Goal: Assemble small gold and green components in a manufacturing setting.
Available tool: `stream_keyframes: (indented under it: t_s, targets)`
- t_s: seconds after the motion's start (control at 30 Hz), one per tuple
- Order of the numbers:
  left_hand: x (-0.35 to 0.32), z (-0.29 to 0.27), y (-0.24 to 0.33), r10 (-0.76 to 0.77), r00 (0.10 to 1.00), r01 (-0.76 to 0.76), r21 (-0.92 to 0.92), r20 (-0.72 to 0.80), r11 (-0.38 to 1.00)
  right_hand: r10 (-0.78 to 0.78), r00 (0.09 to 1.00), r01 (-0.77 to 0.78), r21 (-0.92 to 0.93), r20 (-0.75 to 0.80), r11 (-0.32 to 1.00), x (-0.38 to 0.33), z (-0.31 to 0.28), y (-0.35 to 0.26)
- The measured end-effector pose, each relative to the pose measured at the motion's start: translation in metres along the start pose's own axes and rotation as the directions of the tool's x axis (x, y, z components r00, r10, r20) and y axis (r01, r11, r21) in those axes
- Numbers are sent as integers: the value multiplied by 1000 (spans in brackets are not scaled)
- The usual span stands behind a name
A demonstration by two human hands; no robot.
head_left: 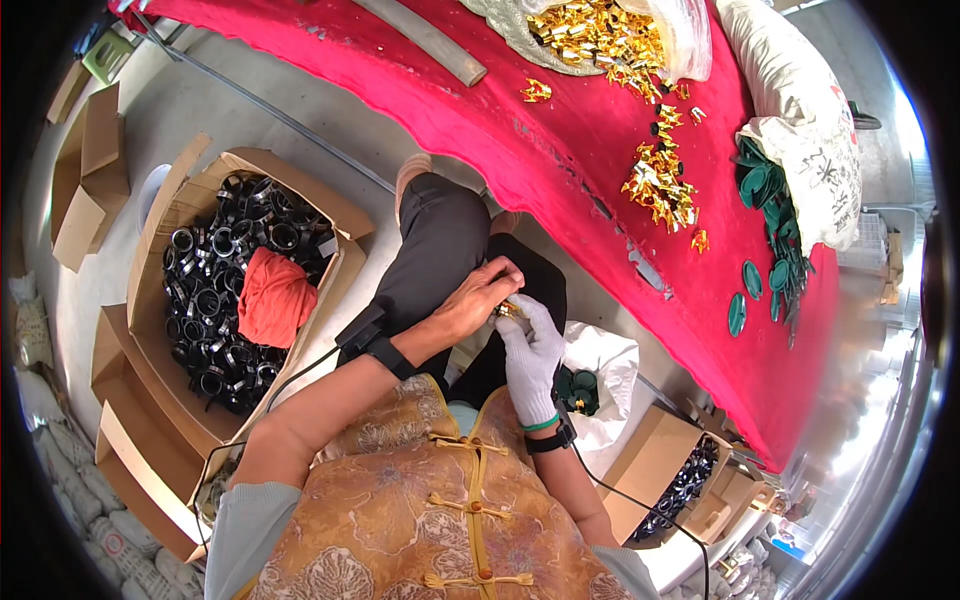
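My bare left hand (482,298) and my right hand (532,352), in a white glove, meet over my lap. The gloved fingers pinch a small shiny gold piece (508,310), partly covered by both hands. Curled over the top of it, my left fingers are closed with their tips together; what they grip is hidden. Beside my right wrist is a white sack (612,375) with round dark green pieces (578,390) in its mouth.
A red-covered table (560,150) carries spilled gold pronged pieces (660,185), green oval pieces (765,200) and a white sack (800,110). At left, an open carton (345,215) holds black rings (215,300) and an orange cloth (275,298). Another carton (640,465) stands at lower right.
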State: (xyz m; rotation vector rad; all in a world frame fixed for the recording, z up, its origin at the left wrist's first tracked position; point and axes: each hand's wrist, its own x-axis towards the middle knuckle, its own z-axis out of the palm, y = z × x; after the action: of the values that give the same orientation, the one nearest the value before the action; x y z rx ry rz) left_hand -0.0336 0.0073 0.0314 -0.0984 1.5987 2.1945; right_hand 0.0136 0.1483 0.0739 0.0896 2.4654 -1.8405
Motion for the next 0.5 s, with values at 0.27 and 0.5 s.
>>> stream_keyframes:
  t_s: [0.27, 0.5]
  targets:
    - [1, 2, -1, -12, 1000, 12, 103, 0, 995, 191, 971, -237, 453, 145, 859, 0, -1, 13]
    - [4, -1, -6, -15, 1000, 14, 100, 8, 995, 193, 963, -265, 539, 186, 800, 0, -1, 18]
